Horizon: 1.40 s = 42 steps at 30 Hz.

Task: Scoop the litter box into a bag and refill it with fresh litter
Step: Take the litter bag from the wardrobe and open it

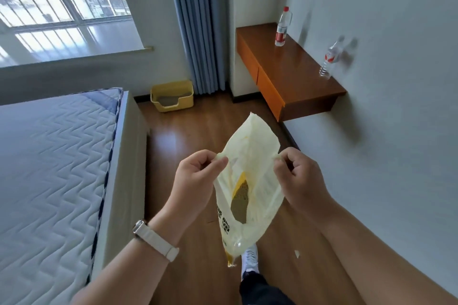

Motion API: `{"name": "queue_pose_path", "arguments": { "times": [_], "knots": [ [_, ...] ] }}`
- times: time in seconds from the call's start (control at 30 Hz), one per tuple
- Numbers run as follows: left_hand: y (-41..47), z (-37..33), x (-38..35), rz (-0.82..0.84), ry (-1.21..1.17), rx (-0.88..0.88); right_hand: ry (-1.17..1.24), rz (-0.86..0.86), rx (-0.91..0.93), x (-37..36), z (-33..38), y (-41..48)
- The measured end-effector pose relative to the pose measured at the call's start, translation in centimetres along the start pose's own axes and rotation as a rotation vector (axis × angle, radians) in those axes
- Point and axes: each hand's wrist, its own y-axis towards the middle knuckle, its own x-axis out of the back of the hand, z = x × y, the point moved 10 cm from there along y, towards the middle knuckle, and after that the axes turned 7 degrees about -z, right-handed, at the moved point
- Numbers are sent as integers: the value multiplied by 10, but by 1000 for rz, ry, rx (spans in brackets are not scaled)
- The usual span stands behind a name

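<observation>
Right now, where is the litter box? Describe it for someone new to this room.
Follow the blue curtain down to the wooden floor. At its foot, left of it, sits the litter box: the only yellow tub there, grey litter inside.

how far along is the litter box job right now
Done, by the look of it: the pale yellow bag already has grey-brown litter inside. In hand: the left hand and right hand pinch the bag's mouth on either side, holding it open in mid-air. Left: the yellow litter box sits across the floor by the curtain with some litter in it; whether that is fresh or old cannot be told.
</observation>
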Motion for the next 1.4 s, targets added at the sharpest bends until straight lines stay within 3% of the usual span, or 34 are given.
{"name": "queue_pose_path", "arguments": {
  "times": [0.47,0.8,1.0,1.4],
  "knots": [
    [163,-40,25,-192,111,-2,173,271,124,-120,15,199],
    [287,-27,79,-252,84,-3,202,264,32,-199,-11,305],
    [400,-5,115,-206,39,14,155,192,8,-268,-20,381],
    [582,-26,220,-147,57,19,137,193,35,-413,21,518]
  ]
}}
